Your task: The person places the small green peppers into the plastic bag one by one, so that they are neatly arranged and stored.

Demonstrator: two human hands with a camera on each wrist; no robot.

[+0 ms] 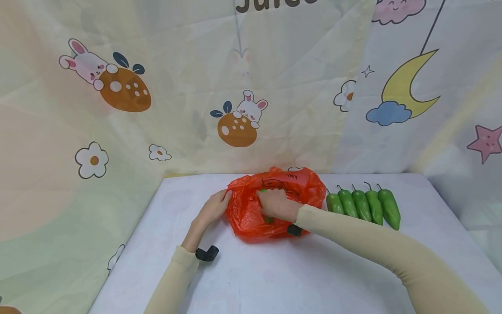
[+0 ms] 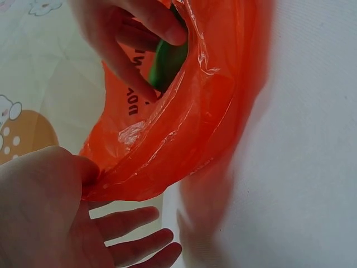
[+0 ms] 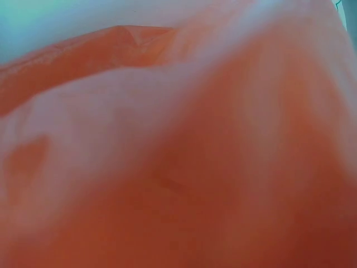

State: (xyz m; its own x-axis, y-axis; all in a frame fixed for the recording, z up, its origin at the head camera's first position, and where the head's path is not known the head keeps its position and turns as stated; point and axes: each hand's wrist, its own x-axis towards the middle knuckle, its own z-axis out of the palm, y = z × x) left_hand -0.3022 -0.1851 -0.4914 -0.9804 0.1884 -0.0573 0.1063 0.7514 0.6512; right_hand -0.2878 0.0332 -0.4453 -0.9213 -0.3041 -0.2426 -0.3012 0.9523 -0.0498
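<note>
A red plastic bag (image 1: 245,218) with dark printing stands on the white table, its mouth spread. At its left side my left hand (image 1: 213,207) pinches the rim between thumb and index finger; the other fingers extend below the rim in the left wrist view. My right hand (image 1: 276,204) is in the bag's mouth. Its thumb and fingers grip a green pepper (image 2: 168,60), whose lower part the bag hides. Only blurred red plastic (image 3: 223,167) fills the right wrist view.
Several green peppers (image 1: 361,205) lie side by side in a row to the right of the bag, stems pointing away. A printed cloth (image 1: 188,109) hangs behind the white table (image 1: 251,279). My right forearm passes close in front of the row.
</note>
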